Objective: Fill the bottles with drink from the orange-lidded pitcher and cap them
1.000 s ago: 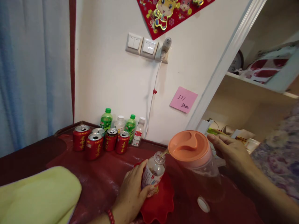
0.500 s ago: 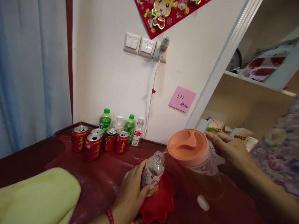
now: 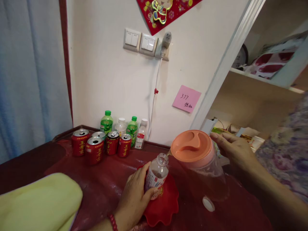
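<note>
My left hand (image 3: 134, 194) wraps round a small clear plastic bottle (image 3: 160, 170) with a printed label and an uncapped mouth. The bottle stands over a red scalloped plate (image 3: 166, 208), leaning slightly. My right hand (image 3: 232, 150) grips the handle side of a clear pitcher (image 3: 207, 179) with an orange lid (image 3: 192, 146). The pitcher is tilted left, its spout at the bottle's mouth, and brownish liquid shows inside it. A thin stream seems to run from the spout. On the table to the right lies a white cap (image 3: 208, 204).
Several red drink cans (image 3: 94, 150) stand at the back left, with green-capped bottles (image 3: 106, 122) and white-capped bottles (image 3: 141, 134) behind them by the wall. A yellow cloth (image 3: 40, 202) lies at front left. A white cord (image 3: 153, 112) hangs down the wall.
The view has shifted slightly. Both hands keep their hold, and the pitcher stays tilted at the bottle. The liquid level in the bottle looks a little higher.
</note>
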A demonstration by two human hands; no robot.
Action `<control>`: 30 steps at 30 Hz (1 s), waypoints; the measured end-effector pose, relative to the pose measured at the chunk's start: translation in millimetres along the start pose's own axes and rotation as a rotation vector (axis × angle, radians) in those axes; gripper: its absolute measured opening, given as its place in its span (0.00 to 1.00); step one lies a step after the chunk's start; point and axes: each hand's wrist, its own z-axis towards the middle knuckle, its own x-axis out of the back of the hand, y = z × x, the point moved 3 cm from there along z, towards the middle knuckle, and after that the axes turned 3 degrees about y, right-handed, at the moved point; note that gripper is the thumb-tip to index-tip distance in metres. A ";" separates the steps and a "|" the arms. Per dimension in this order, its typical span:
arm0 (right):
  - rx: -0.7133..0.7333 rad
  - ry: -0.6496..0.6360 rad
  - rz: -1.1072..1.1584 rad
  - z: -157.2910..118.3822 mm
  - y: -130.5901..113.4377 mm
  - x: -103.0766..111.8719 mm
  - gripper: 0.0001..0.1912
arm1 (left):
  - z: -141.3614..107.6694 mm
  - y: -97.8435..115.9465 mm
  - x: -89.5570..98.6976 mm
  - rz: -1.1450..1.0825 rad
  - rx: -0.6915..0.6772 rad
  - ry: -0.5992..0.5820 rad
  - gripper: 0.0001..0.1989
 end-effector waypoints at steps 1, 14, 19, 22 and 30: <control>0.009 0.005 0.002 0.4 0.1 0.2 0.31 | -0.1 -0.3 -0.4 -0.001 0.002 0.001 0.35; 0.020 0.002 -0.006 4.3 5.1 -0.9 0.32 | 0.6 -2.9 -1.0 -0.009 -0.008 0.018 0.35; 0.002 -0.001 0.012 4.4 7.1 -3.1 0.32 | 0.6 -4.9 -2.2 -0.007 -0.015 0.017 0.35; 0.014 0.001 0.013 5.7 6.9 -3.3 0.32 | 0.5 -5.3 -1.9 -0.002 -0.011 0.017 0.35; 0.045 -0.006 -0.031 8.5 5.9 -1.4 0.33 | -0.3 -4.8 -2.0 -0.004 -0.006 0.018 0.35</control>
